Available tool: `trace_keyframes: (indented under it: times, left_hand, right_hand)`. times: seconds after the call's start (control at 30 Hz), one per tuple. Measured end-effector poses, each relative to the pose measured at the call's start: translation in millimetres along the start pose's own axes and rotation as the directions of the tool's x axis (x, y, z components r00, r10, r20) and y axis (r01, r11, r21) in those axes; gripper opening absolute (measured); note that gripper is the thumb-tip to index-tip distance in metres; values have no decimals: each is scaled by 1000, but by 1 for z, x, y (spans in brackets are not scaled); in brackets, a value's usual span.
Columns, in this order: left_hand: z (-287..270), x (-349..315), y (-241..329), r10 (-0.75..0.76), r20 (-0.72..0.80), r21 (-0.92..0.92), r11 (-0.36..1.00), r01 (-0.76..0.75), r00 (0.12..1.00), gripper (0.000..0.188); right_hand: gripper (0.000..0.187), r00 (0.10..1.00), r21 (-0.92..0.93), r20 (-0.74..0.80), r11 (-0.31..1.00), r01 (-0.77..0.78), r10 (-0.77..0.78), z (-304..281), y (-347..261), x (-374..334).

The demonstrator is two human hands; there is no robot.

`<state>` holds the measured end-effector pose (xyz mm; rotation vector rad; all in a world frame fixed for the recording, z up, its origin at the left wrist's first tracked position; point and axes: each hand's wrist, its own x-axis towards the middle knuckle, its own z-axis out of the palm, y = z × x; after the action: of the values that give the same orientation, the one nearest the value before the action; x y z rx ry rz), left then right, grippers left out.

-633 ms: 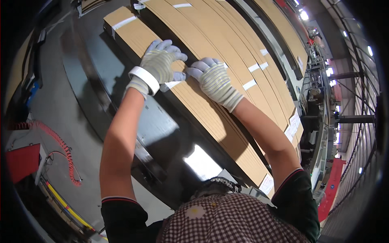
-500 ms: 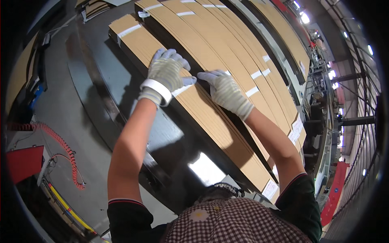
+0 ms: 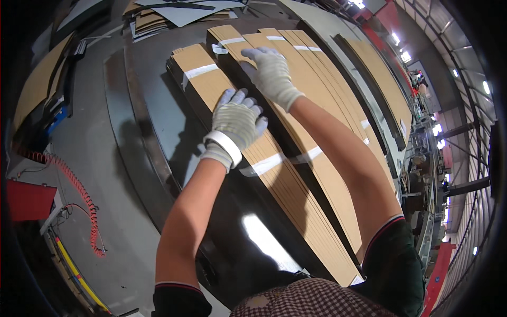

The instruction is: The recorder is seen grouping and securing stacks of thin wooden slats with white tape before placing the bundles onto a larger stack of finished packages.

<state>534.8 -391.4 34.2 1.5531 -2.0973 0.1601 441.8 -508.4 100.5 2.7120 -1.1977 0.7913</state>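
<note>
Long, flat brown cardboard strips lie in bundles side by side, bound with white bands. Across the leftmost bundle (image 3: pixel 296 203), my left hand (image 3: pixel 236 124) rests palm down with its gloved fingers spread, between the far white band (image 3: pixel 201 70) and the nearer white band (image 3: pixel 265 164). My right hand (image 3: pixel 270 75), gloved too, is over the neighbouring bundle (image 3: pixel 296 122) toward its far end. Its fingers stretch out to the left, and nothing shows in them. Whether the right hand touches the cardboard I cannot tell. A dark gap separates these two bundles.
A dark metal table (image 3: pixel 153 100) carries the bundles. Another cardboard stack (image 3: pixel 377 71) lies farther right. Loose sheets (image 3: pixel 182 15) are piled at the back. On the left are a red coiled hose (image 3: pixel 74 185) and a red box (image 3: pixel 30 201).
My right hand has moved away from the nearer band, farther along the bundles. My left hand has shifted a little farther along its bundle. The whole view has shifted too.
</note>
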Motion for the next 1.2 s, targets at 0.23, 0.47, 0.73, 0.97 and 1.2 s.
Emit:
trace_keyframes:
  times: [0.23, 0.47, 0.73, 0.97, 1.2]
  left_hand:
    - [-3, -1, 0, -50, -72, -183, 982, 36, 996, 28]
    - [-3, 2, -2, -49, -156, -268, 963, 6, 987, 24]
    - [-1, 4, 0, -39, -195, -292, 956, -21, 980, 24]
    - [-3, -2, -10, -52, -132, -294, 956, 11, 990, 26]
    - [-9, 2, -1, -55, -86, -225, 974, 34, 995, 28]
  right_hand:
    - [41, 978, -393, 209, 915, 90, -7, 68, -4, 74]
    - [22, 636, 678, 553, 152, -719, 538, 68, 20, 128]
    - [28, 516, 759, 649, -518, -395, 558, 102, 90, 149]
    - [51, 984, 646, 39, 747, -159, 175, 106, 58, 127]
    - [46, 998, 106, 56, 994, -10, 4, 25, 54, 17]
